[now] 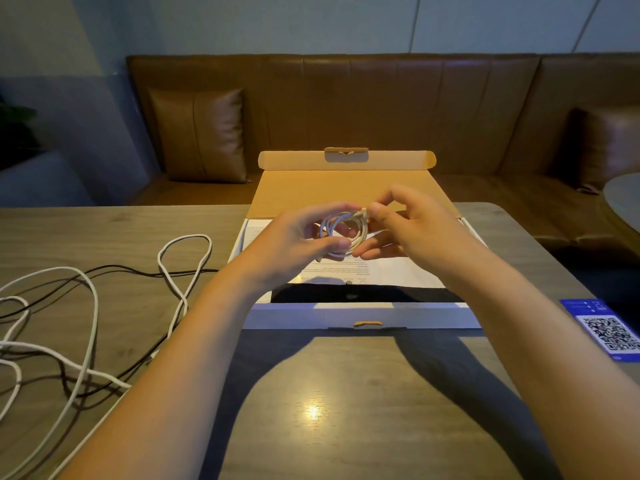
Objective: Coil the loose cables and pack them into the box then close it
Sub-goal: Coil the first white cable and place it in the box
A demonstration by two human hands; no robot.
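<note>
A flat white cardboard box lies open on the table in front of me, its brown lid folded back. Above the box I hold a small coil of white cable. My left hand grips the coil's loops. My right hand pinches the cable's plug end at the top of the coil. To the left on the table lie loose white cables and a thin black cable, tangled together.
A printed white sheet and a dark pad lie inside the box. A blue QR-code card sits at the table's right edge. A brown leather bench with cushions runs behind the table.
</note>
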